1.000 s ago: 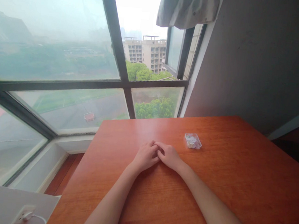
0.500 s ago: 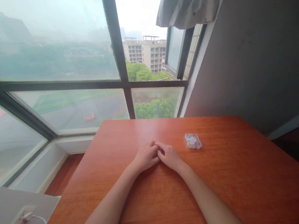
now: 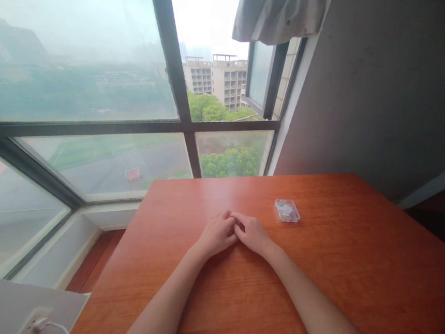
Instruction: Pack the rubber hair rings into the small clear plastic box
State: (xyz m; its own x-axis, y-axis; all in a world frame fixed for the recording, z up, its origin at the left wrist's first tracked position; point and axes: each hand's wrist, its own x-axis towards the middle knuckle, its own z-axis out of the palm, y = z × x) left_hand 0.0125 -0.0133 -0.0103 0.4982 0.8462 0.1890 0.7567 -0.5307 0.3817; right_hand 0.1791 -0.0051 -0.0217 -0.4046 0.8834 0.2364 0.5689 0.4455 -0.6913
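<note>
Reddish-brown desk spreads beneath clear box. Left hand and right hand rest on it, in front and to left of box, fingers curled, touching each other; whether anything is held inside, cannot tell. Box untouched, contents too small to name; no readable writing. Looks like pause; next move likely calls for parting hands.

Left hand and right hand touching on the tabletop; transparent box near, right; window far left.
</note>
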